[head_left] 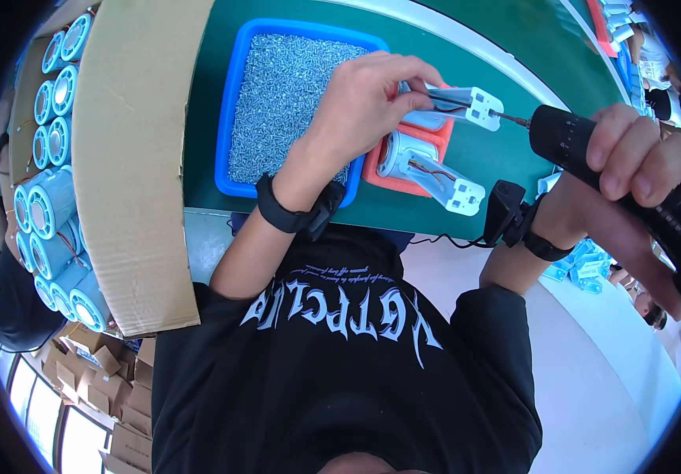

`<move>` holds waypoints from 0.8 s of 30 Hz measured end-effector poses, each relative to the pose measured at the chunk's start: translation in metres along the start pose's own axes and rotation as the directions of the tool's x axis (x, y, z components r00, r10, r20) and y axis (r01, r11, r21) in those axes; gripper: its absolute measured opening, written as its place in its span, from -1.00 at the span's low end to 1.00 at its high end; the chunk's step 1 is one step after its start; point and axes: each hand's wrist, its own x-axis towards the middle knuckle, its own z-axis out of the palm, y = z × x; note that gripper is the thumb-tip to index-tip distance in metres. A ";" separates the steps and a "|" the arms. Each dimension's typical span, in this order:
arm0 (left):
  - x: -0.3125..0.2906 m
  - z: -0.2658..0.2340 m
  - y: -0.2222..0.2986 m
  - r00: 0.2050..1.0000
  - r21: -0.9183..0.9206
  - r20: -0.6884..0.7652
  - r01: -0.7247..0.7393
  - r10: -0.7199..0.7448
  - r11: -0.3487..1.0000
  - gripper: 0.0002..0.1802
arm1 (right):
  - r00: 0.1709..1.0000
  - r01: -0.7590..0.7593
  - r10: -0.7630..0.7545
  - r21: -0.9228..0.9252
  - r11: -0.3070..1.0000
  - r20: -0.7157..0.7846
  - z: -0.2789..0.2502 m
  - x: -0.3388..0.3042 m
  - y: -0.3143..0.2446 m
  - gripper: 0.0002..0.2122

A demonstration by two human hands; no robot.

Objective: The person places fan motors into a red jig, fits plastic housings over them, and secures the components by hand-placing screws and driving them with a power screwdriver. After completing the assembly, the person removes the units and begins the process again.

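My left hand (pixel 364 99) is closed at the fingertips on a light blue plastic housing (pixel 478 108) with a flat white end plate. Wrapped in the fingers of my right hand (pixel 636 154) is a black electric screwdriver (pixel 557 136), its thin bit pointing left against or very near that end plate. A small screw at the tip cannot be made out. Nearer to me, a second light blue housing (pixel 459 195) with wires inside lies in an orange-red holder (pixel 392 183), its white end sticking out to the right. The first housing rests at the same holder's far half.
Left of the holder stands a blue bin (pixel 227 150) full of small metal screws (pixel 289 103). A cardboard flap (pixel 131 158) borders several light blue cylinders (pixel 52 201) at far left. Light blue parts (pixel 589 267) lie on a white surface at right; other people are beyond.
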 end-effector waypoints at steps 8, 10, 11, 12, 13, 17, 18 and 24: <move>-0.005 0.003 -0.011 0.989 -0.184 0.059 0.141 -0.132 0.973 -0.81 | 0.990 0.058 -0.058 -0.003 0.998 -0.131 -0.001 -0.015 0.007 -0.25; -0.005 0.002 -0.011 0.984 -0.273 0.074 0.176 -0.162 0.946 -0.81 | 0.987 0.047 -0.047 -0.004 0.999 -0.154 -0.001 -0.013 0.005 -0.26; -0.005 0.002 -0.011 0.984 -0.272 0.075 0.175 -0.160 0.946 -0.81 | 0.987 0.041 -0.041 0.000 0.999 -0.157 0.000 -0.012 0.005 -0.26; -0.005 0.003 -0.011 0.984 -0.262 0.080 0.176 -0.160 0.949 -0.81 | 0.987 0.035 -0.033 0.005 0.999 -0.158 -0.001 -0.011 0.003 -0.26; -0.005 0.003 -0.011 0.983 -0.251 0.084 0.177 -0.160 0.952 -0.81 | 0.987 0.026 -0.024 0.011 1.000 -0.158 -0.002 -0.010 0.001 -0.27; -0.004 0.000 -0.011 0.987 -0.246 0.069 0.157 -0.144 0.956 -0.82 | 0.986 0.023 -0.005 0.105 0.994 -0.167 -0.011 -0.008 -0.015 -0.28; -0.004 0.000 -0.010 0.989 -0.253 0.062 0.149 -0.137 0.956 -0.82 | 0.984 0.058 -0.027 0.178 0.982 -0.175 -0.018 -0.011 -0.021 -0.28; -0.005 -0.007 -0.001 0.996 -0.106 -0.016 -0.091 0.090 0.990 -0.84 | 0.962 0.059 0.017 0.268 0.961 -0.273 -0.028 -0.016 -0.031 -0.33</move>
